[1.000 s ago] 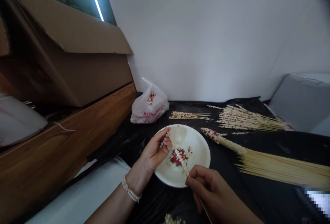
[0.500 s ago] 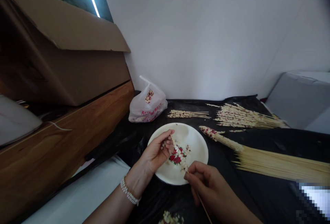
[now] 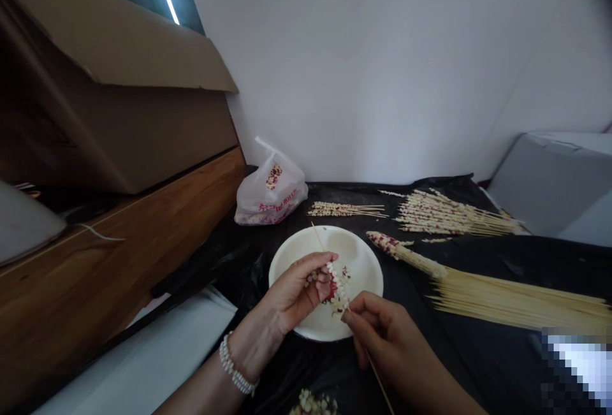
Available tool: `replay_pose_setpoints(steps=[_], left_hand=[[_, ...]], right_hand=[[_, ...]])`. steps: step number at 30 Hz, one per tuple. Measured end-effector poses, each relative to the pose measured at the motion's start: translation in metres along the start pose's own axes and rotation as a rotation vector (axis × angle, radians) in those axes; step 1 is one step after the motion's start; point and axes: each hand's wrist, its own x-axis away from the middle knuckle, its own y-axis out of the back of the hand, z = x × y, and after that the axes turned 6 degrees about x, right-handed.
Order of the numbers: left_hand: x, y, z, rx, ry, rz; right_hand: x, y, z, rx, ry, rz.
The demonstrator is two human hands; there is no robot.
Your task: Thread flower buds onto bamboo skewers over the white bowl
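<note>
My right hand (image 3: 382, 329) pinches a thin bamboo skewer (image 3: 378, 377) below a row of small pale kernel-like pieces (image 3: 340, 291) threaded on it. Higher up, the fingers of my left hand (image 3: 301, 291) close around the same skewer, its bare tip sticking out above them. More loose pale pieces rest in the curled fingers of that hand. Both hands are over the near part of a white bowl (image 3: 291, 246) with a red flower print, which holds a few pieces. Part of the threaded row is hidden by my left fingers.
Beyond the bowl stand a white plastic bag (image 3: 272, 189) and a small bundle of threaded skewers (image 3: 335, 209). To the right lie a larger threaded bundle (image 3: 435, 212) and long bare sticks (image 3: 516, 300). A cardboard box (image 3: 157, 128) is at left, small pieces (image 3: 313, 404) at the front edge.
My left hand has slid down the skewer toward my right hand, so the bare tip now shows above its fingers. My right hand has stayed nearly in place. The view has shifted slightly.
</note>
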Motion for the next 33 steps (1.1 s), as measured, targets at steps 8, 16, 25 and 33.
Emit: replay_pose_setpoints(steps=[8,16,25,33], left_hand=[[-0.002,-0.001,-0.006,0.192,0.053,-0.041],[-0.006,0.005,-0.015,0.141,-0.093,-0.236],[-0.011,0.008,-0.014,0.095,-0.127,-0.207],[-0.014,0.023,-0.017,0.238,-0.071,-0.099]], right_hand=[[-0.004,0.005,0.004,-0.023,-0.058,-0.026],[-0.003,0.006,0.001,-0.031,-0.035,-0.013],[-0.001,0.005,0.005,-0.026,-0.042,0.0],[-0.002,0.004,0.004,-0.017,-0.046,0.003]])
